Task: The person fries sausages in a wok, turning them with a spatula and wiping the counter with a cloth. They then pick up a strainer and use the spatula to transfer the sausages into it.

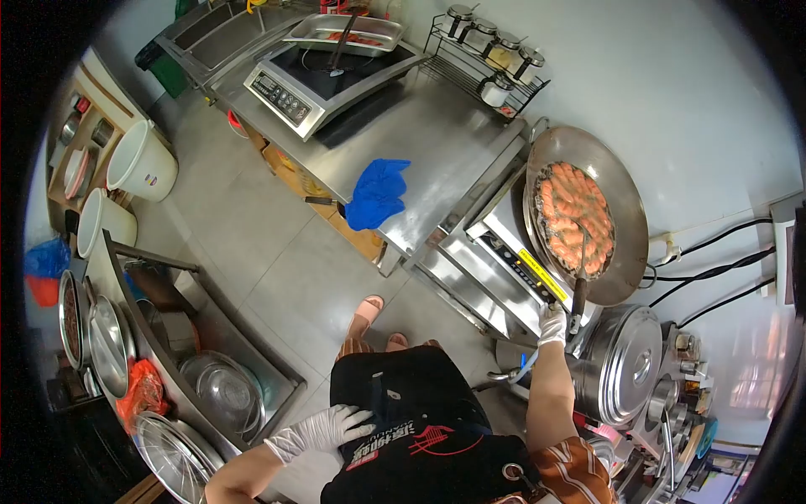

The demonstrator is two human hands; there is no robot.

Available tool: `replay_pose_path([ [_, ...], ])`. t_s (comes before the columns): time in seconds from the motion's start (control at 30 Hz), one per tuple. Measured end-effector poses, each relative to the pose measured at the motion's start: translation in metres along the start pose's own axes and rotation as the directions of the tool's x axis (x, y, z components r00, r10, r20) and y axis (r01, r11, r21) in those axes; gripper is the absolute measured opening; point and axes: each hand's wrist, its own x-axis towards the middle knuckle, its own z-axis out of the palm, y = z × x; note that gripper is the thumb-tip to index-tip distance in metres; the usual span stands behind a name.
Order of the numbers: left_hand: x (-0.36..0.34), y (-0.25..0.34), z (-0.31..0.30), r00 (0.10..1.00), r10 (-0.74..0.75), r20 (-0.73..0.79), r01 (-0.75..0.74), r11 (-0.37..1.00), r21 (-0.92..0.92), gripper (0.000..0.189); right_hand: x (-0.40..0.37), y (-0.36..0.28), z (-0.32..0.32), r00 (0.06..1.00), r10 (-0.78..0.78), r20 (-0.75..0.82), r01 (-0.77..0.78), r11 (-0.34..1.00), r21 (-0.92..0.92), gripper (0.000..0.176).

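My left hand point(326, 429), in a white glove, lies against the front of the black apron point(403, 403) with its fingers stretched out. My gloved right hand point(552, 324) is at the lower end of the cooker's control panel point(525, 270), fingers bent together; what they grip there is hidden. Just above it, a large wok point(625, 218) sits on the cooker. Orange-pink curved pieces that look like shrimp point(575, 206) lie in bubbling liquid inside it. A long-handled metal utensil point(579, 298) leans across the wok's rim beside my right hand, its head hidden among the pieces.
A blue cloth or glove point(378, 193) covers the corner of the steel counter point(336, 160), near a flat induction cooker point(306, 84). Seasoning jars point(495, 50) stand on a rack. A lidded steel pot point(621, 365) is at right. Bowls point(220, 391) sit on the left-hand shelf.
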Motion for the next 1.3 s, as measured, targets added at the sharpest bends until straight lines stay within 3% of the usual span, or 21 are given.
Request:
replay_pose_path([
  [0.13,-0.001,0.001,0.003,1.000,-0.007,-0.014,0.007,1.000,-0.027,0.074,-0.001,-0.001,0.004,0.999,0.000,-0.035,-0.001,1.000,-0.030,0.021],
  [0.37,-0.003,0.002,0.006,1.000,-0.009,-0.010,0.008,1.000,-0.012,0.071,0.010,0.002,-0.011,0.997,0.030,0.069,-0.030,1.000,0.004,0.019],
  [0.43,-0.002,0.003,0.003,0.997,-0.054,-0.053,0.054,0.999,-0.003,0.044,0.024,0.017,-0.042,0.988,0.073,0.139,-0.064,0.996,-0.065,0.025],
  [0.47,0.000,0.003,-0.001,0.997,-0.058,-0.056,0.058,0.998,0.001,0.043,0.027,0.019,-0.044,0.980,0.092,0.176,-0.076,0.993,-0.095,0.033],
  [0.5,0.001,0.002,-0.004,0.997,-0.060,-0.058,0.060,0.998,0.006,0.043,-0.078,-0.002,0.011,1.000,-0.024,-0.021,0.019,0.979,-0.204,0.030],
  [0.57,0.002,-0.004,-0.009,0.998,-0.052,-0.031,0.053,0.998,0.030,0.043,-0.128,-0.016,0.013,0.995,-0.057,0.079,0.069,0.985,-0.160,0.028],
  [0.63,0.005,-0.011,-0.022,1.000,-0.016,0.016,0.015,0.995,0.101,0.058,-0.157,-0.029,0.019,0.977,-0.206,-0.047,0.188,0.949,-0.253,0.016],
  [0.67,0.008,-0.015,-0.030,1.000,-0.015,0.022,0.014,0.997,0.071,0.060,-0.184,-0.036,0.028,0.940,-0.339,0.038,0.340,0.923,-0.183,0.013],
  [0.7,0.011,-0.023,-0.034,0.999,0.008,0.033,-0.011,0.996,0.083,0.060,-0.208,-0.045,0.036,0.886,-0.461,0.039,0.460,0.866,-0.196,0.014],
  [0.77,0.018,-0.041,-0.043,0.991,0.073,0.114,-0.083,0.993,0.083,0.062,-0.232,-0.068,0.041,0.823,-0.541,0.175,0.557,0.704,-0.442,0.019],
  [0.8,0.026,-0.047,-0.054,0.983,0.095,0.159,-0.107,0.992,0.070,0.060,-0.244,-0.072,0.051,0.747,-0.617,0.249,0.644,0.576,-0.504,0.031],
  [0.83,0.034,-0.054,-0.065,0.976,0.122,0.178,-0.139,0.987,0.082,0.060,-0.262,-0.077,0.066,0.733,-0.621,0.279,0.635,0.475,-0.609,0.044],
  [0.9,0.049,-0.067,-0.084,0.958,0.191,0.212,-0.205,0.978,0.045,0.059,-0.299,-0.081,0.103,0.583,-0.671,0.458,0.592,-0.035,-0.805,0.062],
  [0.97,0.064,-0.084,-0.097,0.938,0.242,0.248,-0.258,0.965,0.036,0.056,-0.306,-0.081,0.122,0.632,-0.589,0.504,0.523,-0.155,-0.838,0.076],
  [1.0,0.071,-0.093,-0.104,0.922,0.276,0.272,-0.297,0.954,0.035,0.055,-0.291,-0.075,0.120,0.571,-0.588,0.573,0.563,-0.226,-0.795,0.080],
  [1.03,0.078,-0.101,-0.111,0.904,0.310,0.294,-0.334,0.942,0.033,0.053,-0.284,-0.077,0.125,0.675,-0.545,0.497,0.513,-0.137,-0.847,0.075],
  [1.1,0.089,-0.113,-0.128,0.870,0.339,0.358,-0.376,0.926,0.038,0.051,-0.277,-0.084,0.135,0.790,-0.473,0.391,0.374,-0.134,-0.918,0.071],
  [1.13,0.094,-0.118,-0.136,0.852,0.337,0.400,-0.384,0.923,0.040,0.049,-0.278,-0.090,0.138,0.788,-0.491,0.371,0.363,-0.118,-0.925,0.071],
  [1.2,0.102,-0.126,-0.154,0.824,0.355,0.442,-0.427,0.901,0.072,0.048,-0.289,-0.098,0.141,0.776,-0.506,0.376,0.296,-0.234,-0.926,0.066],
  [1.3,0.106,-0.143,-0.176,0.807,0.350,0.476,-0.440,0.894,0.089,0.046,-0.327,-0.112,0.128,0.602,-0.615,0.509,0.376,-0.344,-0.860,0.055],
])
